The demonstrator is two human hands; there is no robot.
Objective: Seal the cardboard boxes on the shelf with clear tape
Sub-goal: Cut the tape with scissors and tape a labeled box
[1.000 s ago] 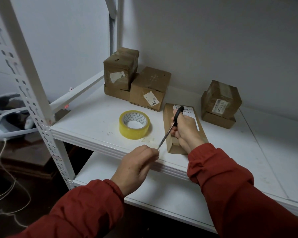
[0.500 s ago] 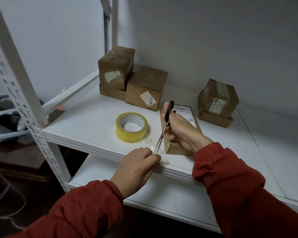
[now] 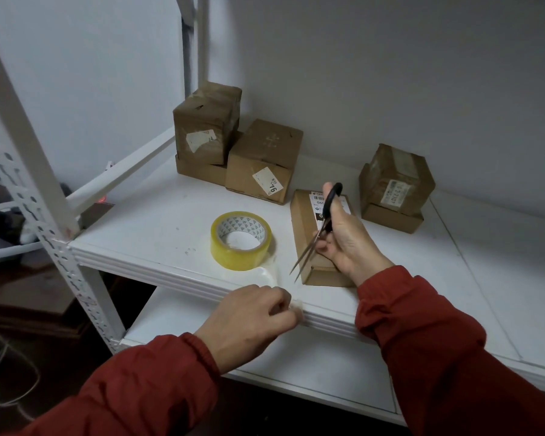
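Yellowish clear-tape roll (image 3: pixel 240 239): lies flat on white metal shelf (image 3: pixel 158 228), nr front edge. Clear tape strip (image 3: pixel 269 275) runs from roll toward 5 o'clock; end pinched in L hand (image 3: pixel 249 322), fingers curled. R hand (image 3: pixel 346 243) grips black-handled steel scissors (image 3: pixel 330 201), blades slightly apart, tips nr strip. Long flat brown cardboard box (image 3: pixel 304 221): roll's 3 o'clock, under R hand. Other brown cardboard boxes: stack at 11 o'clock (image 3: pixel 206 130), pair at 2 o'clock (image 3: pixel 395 180).

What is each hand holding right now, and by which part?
Right hand grips the scissors by their black handle, blades free. Left hand pinches the free end of the clear tape strip drawn from the tape roll.
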